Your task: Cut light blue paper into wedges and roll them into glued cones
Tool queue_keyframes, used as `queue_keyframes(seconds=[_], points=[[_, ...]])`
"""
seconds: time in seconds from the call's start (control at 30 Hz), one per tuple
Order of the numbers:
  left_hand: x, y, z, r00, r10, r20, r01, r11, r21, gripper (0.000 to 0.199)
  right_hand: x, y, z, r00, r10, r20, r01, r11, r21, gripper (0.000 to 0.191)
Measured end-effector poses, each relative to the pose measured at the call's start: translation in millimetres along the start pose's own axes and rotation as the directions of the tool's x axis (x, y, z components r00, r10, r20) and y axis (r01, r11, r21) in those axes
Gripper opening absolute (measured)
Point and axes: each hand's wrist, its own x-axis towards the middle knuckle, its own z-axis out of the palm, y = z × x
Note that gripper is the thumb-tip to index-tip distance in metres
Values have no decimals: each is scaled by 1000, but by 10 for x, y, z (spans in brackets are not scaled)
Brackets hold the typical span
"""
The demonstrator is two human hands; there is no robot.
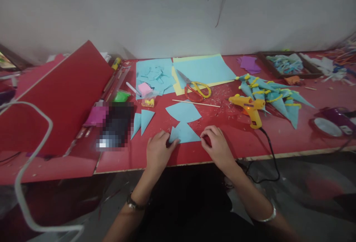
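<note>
Light-blue cut-paper piece (187, 133) is lying between hands on red tabletop (125, 160). Yellow plastic glue gun (252, 111) is showing a label, too small to read. Left hand (158, 150) is half-curling at paper's left edge, right hand (217, 146) bunching fingertips by right corner; grips unclear.

The paper piece (188, 133) is light blue, the tabletop (119, 160) red.

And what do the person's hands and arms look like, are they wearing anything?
The left hand wears no glove; a dark band circles its wrist, perhaps a watch or bracelet. The right hand is bare too, with a shiny silvery bangle further up the arm. No sleeves show.
</note>
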Motion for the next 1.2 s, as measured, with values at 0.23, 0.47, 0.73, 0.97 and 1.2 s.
queue_keyframes(seconds=[0.23,0.47,0.73,0.97,1.2], points=[[0,-2,-3,1000,6,7,-6,1000,-8,27,-68,-101,-36,980,-196,30,198,977,-80,32],[-12,-26,9,1000,29,-10,-28,999,24,27,-154,-157,-8,902,-361,236,410,888,-208,33],[-113,-139,-56,998,-26,-63,24,999,-44,20,-157,-113,1,909,-348,229,393,898,-196,34],[-230,18,-3,976,186,-111,-181,982,57,28,-179,-188,15,904,-360,230,416,862,-289,32],[-397,236,67,935,354,0,-354,934,42,40,-197,-242,60,917,-335,216,390,865,-315,28]])
